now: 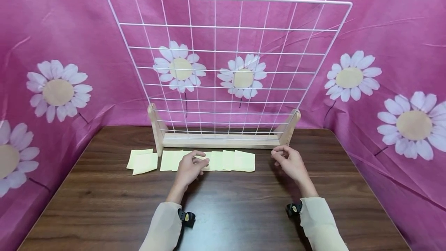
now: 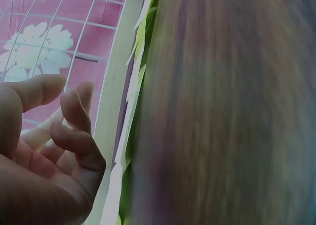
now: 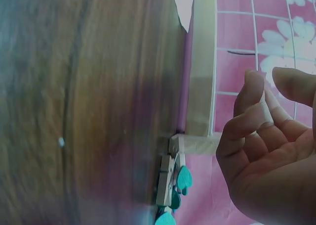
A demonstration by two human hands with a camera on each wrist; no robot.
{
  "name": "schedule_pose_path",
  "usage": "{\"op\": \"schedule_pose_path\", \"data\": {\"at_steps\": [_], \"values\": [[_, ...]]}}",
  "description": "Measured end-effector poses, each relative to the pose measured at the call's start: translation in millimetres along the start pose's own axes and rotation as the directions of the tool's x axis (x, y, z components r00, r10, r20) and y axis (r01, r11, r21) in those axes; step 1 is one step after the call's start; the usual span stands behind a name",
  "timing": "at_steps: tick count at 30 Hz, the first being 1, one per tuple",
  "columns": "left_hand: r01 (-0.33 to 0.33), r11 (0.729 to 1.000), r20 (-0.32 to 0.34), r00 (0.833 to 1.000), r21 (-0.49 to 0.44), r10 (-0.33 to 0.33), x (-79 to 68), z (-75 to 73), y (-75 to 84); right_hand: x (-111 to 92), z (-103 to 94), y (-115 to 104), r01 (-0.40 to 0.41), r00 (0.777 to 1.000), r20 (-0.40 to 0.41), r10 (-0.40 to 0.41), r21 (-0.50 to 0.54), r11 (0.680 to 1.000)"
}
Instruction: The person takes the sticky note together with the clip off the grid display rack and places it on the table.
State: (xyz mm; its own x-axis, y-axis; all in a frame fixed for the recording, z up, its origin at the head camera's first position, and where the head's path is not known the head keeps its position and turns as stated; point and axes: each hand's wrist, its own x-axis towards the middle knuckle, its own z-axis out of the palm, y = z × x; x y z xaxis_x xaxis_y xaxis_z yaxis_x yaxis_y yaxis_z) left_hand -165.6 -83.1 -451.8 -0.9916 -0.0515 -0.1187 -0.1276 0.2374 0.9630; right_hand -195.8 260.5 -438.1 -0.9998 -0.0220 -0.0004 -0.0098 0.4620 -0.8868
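Observation:
My left hand [image 1: 189,169] hovers over a row of pale yellow paper notes [image 1: 170,161], overlapping the middle of it in the head view. Its fingers are loosely bent, and the left wrist view shows nothing between thumb and fingertips. Near the right foot of the wooden stand [image 1: 223,141] is my right hand [image 1: 292,164], also loosely curled and holding nothing. Small wooden clothespins with green hearts [image 3: 184,177] lie by that foot in the right wrist view; in the head view the right hand hides them.
A white wire grid panel [image 1: 215,26] stands upright in the stand at the back. Two more notes [image 1: 144,164] overlap left of the row. All this rests on a dark wood-grain table [image 1: 237,212], with pink flowered cloth [image 1: 87,22] hanging behind and beside it.

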Motion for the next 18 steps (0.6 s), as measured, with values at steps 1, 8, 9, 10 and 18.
{"op": "schedule_pose_path", "data": {"at_steps": [1,8,9,10,18], "values": [[-0.002,1.000,-0.006,1.000,-0.001,0.002,-0.7,-2.1,0.2,-0.4,0.8,-0.6,-0.001,1.000,-0.001,0.001,0.000,1.000],[-0.025,1.000,-0.070,0.997,-0.004,0.025,-7.2,-17.4,2.0,-1.5,2.1,-5.7,0.034,0.999,0.001,-0.034,-0.027,0.999],[-0.034,0.999,-0.081,0.996,0.001,0.034,-8.0,-19.4,1.8,-1.6,2.3,-6.5,0.044,0.999,-0.001,-0.044,-0.036,0.998],[-0.042,0.999,-0.090,0.995,0.009,0.043,-8.8,-21.3,1.5,-2.4,2.5,-8.3,0.054,0.998,-0.005,-0.055,-0.046,0.997],[-0.063,0.983,-0.176,0.980,0.173,0.094,-15.3,-32.5,2.5,-1.2,4.9,-15.8,0.120,0.993,-0.010,-0.122,-0.108,0.987]]}}
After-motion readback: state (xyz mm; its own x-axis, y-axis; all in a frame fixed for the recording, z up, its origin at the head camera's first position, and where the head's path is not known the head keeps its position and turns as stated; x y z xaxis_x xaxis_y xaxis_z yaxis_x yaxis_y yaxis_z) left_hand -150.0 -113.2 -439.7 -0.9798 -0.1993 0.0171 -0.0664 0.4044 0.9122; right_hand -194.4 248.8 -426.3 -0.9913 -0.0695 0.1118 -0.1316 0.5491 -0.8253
